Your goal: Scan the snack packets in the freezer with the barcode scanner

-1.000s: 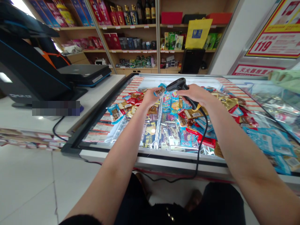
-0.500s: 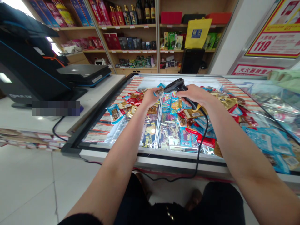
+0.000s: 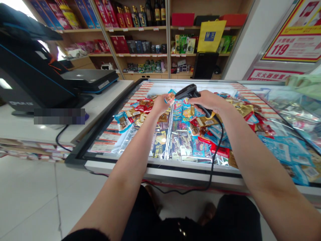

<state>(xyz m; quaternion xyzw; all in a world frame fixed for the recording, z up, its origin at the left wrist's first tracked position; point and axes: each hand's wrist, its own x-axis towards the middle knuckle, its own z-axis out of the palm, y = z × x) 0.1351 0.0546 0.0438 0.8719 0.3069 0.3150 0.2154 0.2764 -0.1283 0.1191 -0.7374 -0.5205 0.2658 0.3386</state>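
Observation:
My left hand (image 3: 159, 105) is closed around a small blue-and-orange wrapped ice cream packet (image 3: 171, 97), lifted above the chest freezer (image 3: 160, 169). My right hand (image 3: 210, 100) grips a black corded barcode scanner (image 3: 187, 91), its head pointing left at the packet, a few centimetres from it. The scanner's black cable (image 3: 215, 147) hangs down over the freezer's front edge. Beneath both hands lie several wrapped ice creams (image 3: 185, 140) in blue, red and gold.
A white counter (image 3: 100, 103) at the left carries a black cash register (image 3: 30, 77) and a flat black device (image 3: 91, 77). Wooden shelves (image 3: 155, 36) with boxes and bottles line the back wall. A red-and-yellow poster (image 3: 296, 36) hangs at the right. White tiled floor (image 3: 27, 197) lies below.
The scanner head has shifted slightly left toward the packet in my left hand. Both hands otherwise stay in place above the freezer.

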